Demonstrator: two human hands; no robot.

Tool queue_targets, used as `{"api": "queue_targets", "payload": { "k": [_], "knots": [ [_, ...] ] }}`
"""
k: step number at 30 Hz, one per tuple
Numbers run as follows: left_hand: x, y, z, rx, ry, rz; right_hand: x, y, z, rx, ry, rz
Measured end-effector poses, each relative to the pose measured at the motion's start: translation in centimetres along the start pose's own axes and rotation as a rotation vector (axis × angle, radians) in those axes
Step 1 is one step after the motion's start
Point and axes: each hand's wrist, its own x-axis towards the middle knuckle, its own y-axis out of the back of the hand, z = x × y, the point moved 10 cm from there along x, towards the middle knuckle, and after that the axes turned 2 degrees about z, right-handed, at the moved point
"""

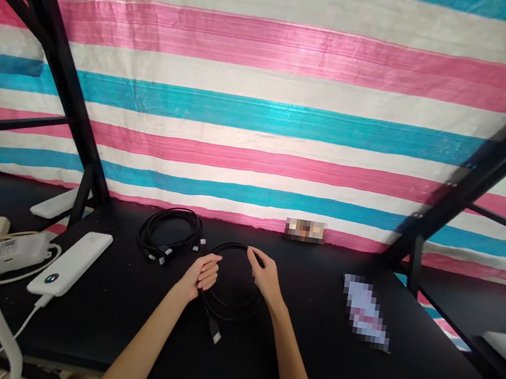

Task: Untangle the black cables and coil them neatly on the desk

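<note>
Both of my hands hold a black USB cable (233, 318) wound into a loop above the dark table. My left hand (203, 274) is closed around the left side of the loop, fingers curled in. On the upper right of the loop, my right hand (265, 275) pinches the cable between thumb and fingers. One USB plug (215, 333) with a metal end hangs below my left hand. Behind and to the left, a coiled bundle of black cables (170, 231) lies on the table, with several plug ends at its lower right side.
A white power bank (75, 264) with a white cable plugged in lies at left, near a power strip (11, 248). A blurred packet (365, 311) lies at right, and a small blurred item (305, 230) at the back. Black metal posts (471, 190) flank the striped sheet (264, 115).
</note>
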Motion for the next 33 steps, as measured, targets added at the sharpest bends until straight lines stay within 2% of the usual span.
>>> {"api": "queue_targets", "payload": {
  "k": [3,7,10,14,19,24,30,33],
  "knots": [
    [0.1,0.6,1.0,-0.056,-0.129,0.079,-0.2,-1.4,0.6,0.017,-0.057,-0.115],
    [-0.3,0.9,2.2,-0.146,-0.254,0.133,-0.7,-2.3,2.1,0.197,-0.208,-0.1],
    [-0.7,1.0,2.7,-0.19,-0.307,0.152,-1.3,-3.4,2.4,0.336,-0.266,-0.094],
    [-1.0,0.4,2.2,-0.156,-0.286,0.11,-1.9,-3.9,3.0,0.508,-0.377,-0.052],
    [-1.3,-2.1,0.4,-0.01,-0.178,-0.03,-2.1,-3.4,3.6,0.743,-0.515,0.005],
    [-1.1,-3.8,-0.9,0.196,-0.176,-0.091,-2.0,-3.0,3.4,0.849,-0.527,0.038],
    [-0.6,-1.8,0.4,0.44,-0.312,0.069,-1.8,-2.6,2.7,0.866,-0.457,0.035],
    [-0.5,-1.0,0.7,0.521,-0.336,0.121,-1.6,-2.2,2.1,0.846,-0.404,0.015]
  ]
}}
